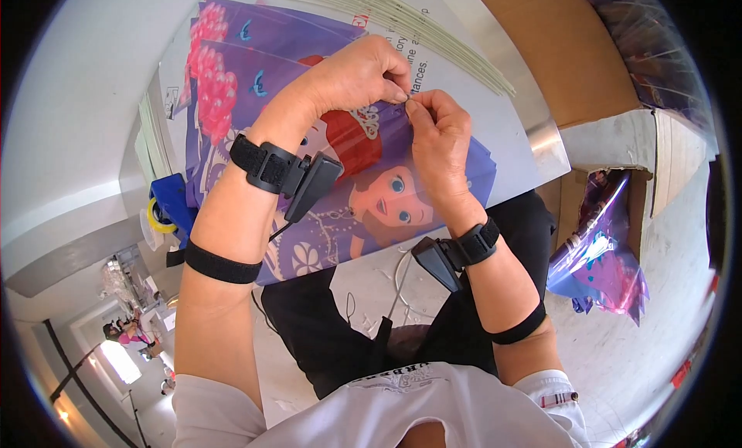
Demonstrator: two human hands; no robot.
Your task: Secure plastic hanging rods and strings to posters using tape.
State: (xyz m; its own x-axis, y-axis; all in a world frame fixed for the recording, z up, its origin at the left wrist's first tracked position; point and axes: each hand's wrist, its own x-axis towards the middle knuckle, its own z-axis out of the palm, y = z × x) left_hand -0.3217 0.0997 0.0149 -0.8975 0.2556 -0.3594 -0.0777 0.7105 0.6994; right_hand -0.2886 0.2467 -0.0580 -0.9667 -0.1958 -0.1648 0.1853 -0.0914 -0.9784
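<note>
A stack of purple printed plastic sheets (309,239) lies on the white board in front of me, showing cartoon figures with red hair and pink patches. My left hand (359,73) rests over the far part of the stack, its fingertips pinched together at the top sheet's edge. Close beside it, my right hand (440,135) pinches the same edge between thumb and forefinger. The tips of both hands nearly touch. Whatever small part lies between them is too tiny to make out.
Thin pale rods (433,35) lie across the far side of the board (518,143). At the left edge hangs a blue tape dispenser (171,208). Cardboard (533,46) stands at the far right. Below it, purple film (607,255) spills from an opened carton. Another person (133,334) appears far off at left.
</note>
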